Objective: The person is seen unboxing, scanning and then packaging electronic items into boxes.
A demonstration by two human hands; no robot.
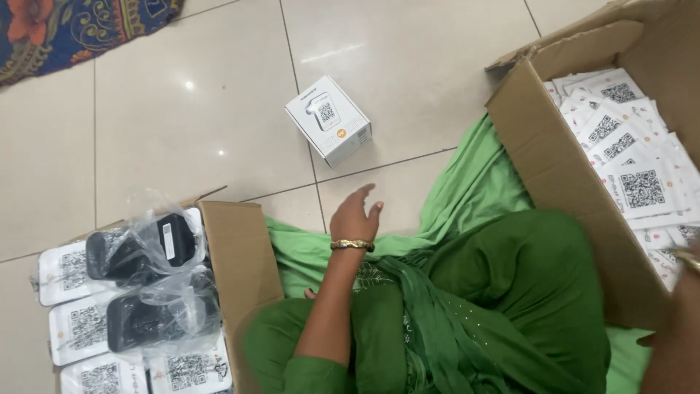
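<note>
Left hand (355, 214): I see fingers spread, empty — small white box (329, 120) on floor tiles ahead, apart.
Right hand (674, 321): at cardboard carton (554, 168) edge — fingers hidden, can't tell.

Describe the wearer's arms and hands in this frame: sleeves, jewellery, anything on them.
The left hand is bare, with a gold-coloured bangle at the wrist. A green sleeve starts near the elbow, matching the green clothing. The right hand is mostly cut off at the frame edge; only a blurred gold-coloured band at the wrist shows. No gloves or markings visible.
</note>
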